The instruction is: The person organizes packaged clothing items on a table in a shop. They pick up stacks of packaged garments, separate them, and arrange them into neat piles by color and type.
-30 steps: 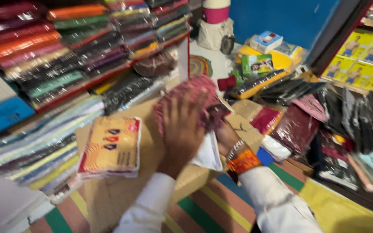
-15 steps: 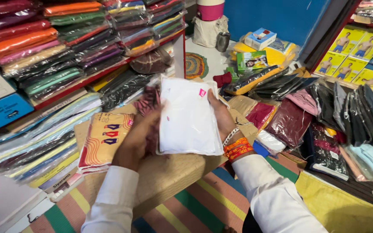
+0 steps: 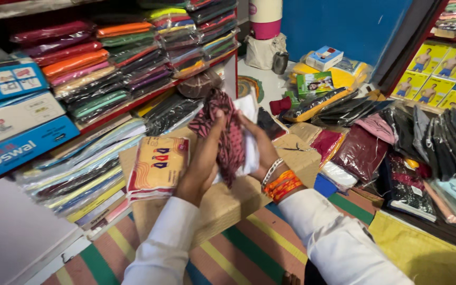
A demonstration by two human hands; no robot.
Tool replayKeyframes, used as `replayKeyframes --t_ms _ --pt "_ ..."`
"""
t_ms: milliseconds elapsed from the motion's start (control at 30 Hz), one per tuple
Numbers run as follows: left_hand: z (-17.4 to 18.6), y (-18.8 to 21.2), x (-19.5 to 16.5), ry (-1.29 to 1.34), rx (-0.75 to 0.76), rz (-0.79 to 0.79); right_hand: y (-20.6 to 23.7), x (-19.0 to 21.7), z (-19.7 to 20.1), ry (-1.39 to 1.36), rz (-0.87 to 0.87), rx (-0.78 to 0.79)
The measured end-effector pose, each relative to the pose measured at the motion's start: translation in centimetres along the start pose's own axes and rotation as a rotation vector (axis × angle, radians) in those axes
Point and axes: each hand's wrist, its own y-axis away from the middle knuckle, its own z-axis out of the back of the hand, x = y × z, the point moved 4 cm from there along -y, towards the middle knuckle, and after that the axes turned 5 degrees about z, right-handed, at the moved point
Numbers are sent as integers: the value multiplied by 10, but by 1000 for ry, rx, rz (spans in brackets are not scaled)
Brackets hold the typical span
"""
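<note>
At the centre of the frame both hands grip a folded red-and-black cloth (image 3: 227, 134) with a white packet (image 3: 249, 132) behind it. The left hand (image 3: 202, 161) pinches the cloth with its thumb up; the right hand (image 3: 259, 148) curls around the packet's far side. Below them lies a brown board (image 3: 228, 203), with a yellow pack (image 3: 158, 166) just left.

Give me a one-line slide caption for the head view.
Both hands, left hand and right hand, hold a patterned red-and-black cloth above a cardboard box.
</note>
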Motion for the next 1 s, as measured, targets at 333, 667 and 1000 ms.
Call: replayKeyframes --t_ms 333,667,1000 --pt "32 13 -47 -482 -656 -114 13 12 10 85 -51 -131" --pt "-23 14 46 -1520 -64 -611 10 12 63 -58 -32 -116" --pt "34 -5 27 -1009 -539 -642 -9 -7 59 -133 -142 115"
